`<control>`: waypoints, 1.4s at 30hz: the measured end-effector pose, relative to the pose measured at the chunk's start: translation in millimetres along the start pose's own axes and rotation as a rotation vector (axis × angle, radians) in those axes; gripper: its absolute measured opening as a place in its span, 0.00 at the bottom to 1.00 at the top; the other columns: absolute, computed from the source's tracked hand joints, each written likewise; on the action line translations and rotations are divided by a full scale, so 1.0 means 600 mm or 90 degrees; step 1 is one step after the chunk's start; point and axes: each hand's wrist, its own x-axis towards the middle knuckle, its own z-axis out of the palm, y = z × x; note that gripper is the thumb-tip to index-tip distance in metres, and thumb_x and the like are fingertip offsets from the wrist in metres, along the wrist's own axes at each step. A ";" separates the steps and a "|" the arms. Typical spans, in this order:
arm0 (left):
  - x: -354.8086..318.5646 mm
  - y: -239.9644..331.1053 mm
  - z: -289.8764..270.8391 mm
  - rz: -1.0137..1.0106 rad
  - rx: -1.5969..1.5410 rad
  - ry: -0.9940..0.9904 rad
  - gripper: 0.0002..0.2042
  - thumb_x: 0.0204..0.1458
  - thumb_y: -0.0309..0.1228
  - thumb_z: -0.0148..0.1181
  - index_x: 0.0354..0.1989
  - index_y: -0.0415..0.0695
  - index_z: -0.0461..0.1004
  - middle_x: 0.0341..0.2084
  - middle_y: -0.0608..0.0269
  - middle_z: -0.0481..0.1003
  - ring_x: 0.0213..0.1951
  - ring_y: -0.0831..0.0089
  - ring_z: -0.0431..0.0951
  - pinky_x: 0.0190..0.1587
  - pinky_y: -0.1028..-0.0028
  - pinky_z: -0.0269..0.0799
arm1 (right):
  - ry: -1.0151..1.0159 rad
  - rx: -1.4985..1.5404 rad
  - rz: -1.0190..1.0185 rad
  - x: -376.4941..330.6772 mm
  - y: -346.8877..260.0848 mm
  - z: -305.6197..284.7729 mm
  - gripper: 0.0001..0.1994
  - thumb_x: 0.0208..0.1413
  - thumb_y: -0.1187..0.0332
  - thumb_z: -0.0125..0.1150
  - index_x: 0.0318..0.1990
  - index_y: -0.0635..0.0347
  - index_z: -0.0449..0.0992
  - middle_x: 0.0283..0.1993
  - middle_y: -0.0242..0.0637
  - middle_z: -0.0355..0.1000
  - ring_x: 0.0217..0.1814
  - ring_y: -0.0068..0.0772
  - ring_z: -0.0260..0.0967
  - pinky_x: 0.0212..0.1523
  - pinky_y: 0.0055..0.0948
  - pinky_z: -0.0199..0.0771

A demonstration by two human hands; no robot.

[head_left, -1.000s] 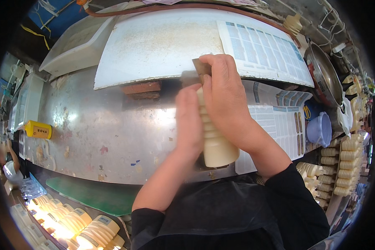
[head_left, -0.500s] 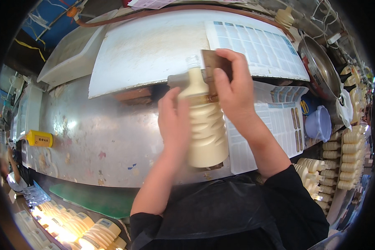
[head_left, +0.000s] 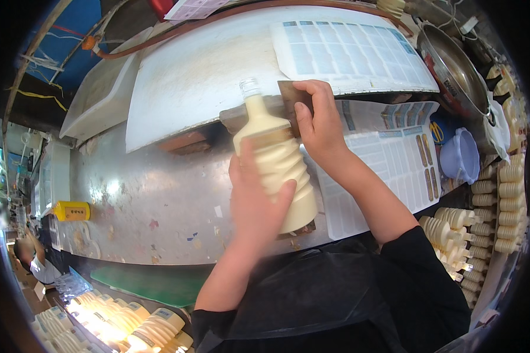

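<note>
The left hand (head_left: 256,200), wrapped around the cream bottle (head_left: 277,162), has tilted it up while the right hand (head_left: 318,123) now pinches a brown label (head_left: 291,97) beside its neck.

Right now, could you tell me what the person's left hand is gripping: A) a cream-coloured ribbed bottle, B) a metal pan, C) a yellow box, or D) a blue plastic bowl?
A: the left hand wraps the cream-coloured ribbed bottle, while the right hand holds a flat brown piece beside its neck.
</note>
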 end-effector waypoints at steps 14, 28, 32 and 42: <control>-0.002 -0.027 0.017 -0.058 -0.182 0.025 0.52 0.47 0.34 0.68 0.77 0.37 0.39 0.68 0.40 0.57 0.67 0.50 0.64 0.68 0.59 0.62 | 0.009 0.060 0.051 0.006 -0.007 -0.003 0.16 0.62 0.77 0.54 0.57 0.63 0.69 0.56 0.46 0.67 0.58 0.46 0.68 0.61 0.36 0.68; -0.001 0.035 -0.009 -0.099 -0.098 -0.025 0.47 0.54 0.43 0.67 0.73 0.31 0.46 0.57 0.39 0.72 0.56 0.51 0.78 0.57 0.61 0.73 | -0.106 -0.022 0.074 0.038 -0.112 0.012 0.16 0.63 0.76 0.49 0.58 0.61 0.67 0.56 0.48 0.64 0.58 0.51 0.66 0.59 0.41 0.68; -0.012 0.034 0.009 -0.060 -0.040 0.088 0.37 0.51 0.38 0.69 0.65 0.37 0.58 0.51 0.39 0.74 0.52 0.41 0.77 0.52 0.52 0.73 | -0.158 -0.109 0.006 0.041 -0.142 0.030 0.13 0.65 0.73 0.48 0.55 0.64 0.65 0.55 0.52 0.64 0.55 0.55 0.67 0.56 0.45 0.70; -0.003 0.051 -0.005 -0.126 0.024 -0.011 0.33 0.54 0.42 0.65 0.66 0.42 0.60 0.53 0.44 0.75 0.51 0.43 0.76 0.50 0.52 0.73 | -0.254 -0.191 -0.091 0.034 -0.168 0.078 0.20 0.56 0.80 0.51 0.57 0.63 0.65 0.53 0.55 0.62 0.53 0.61 0.66 0.54 0.50 0.69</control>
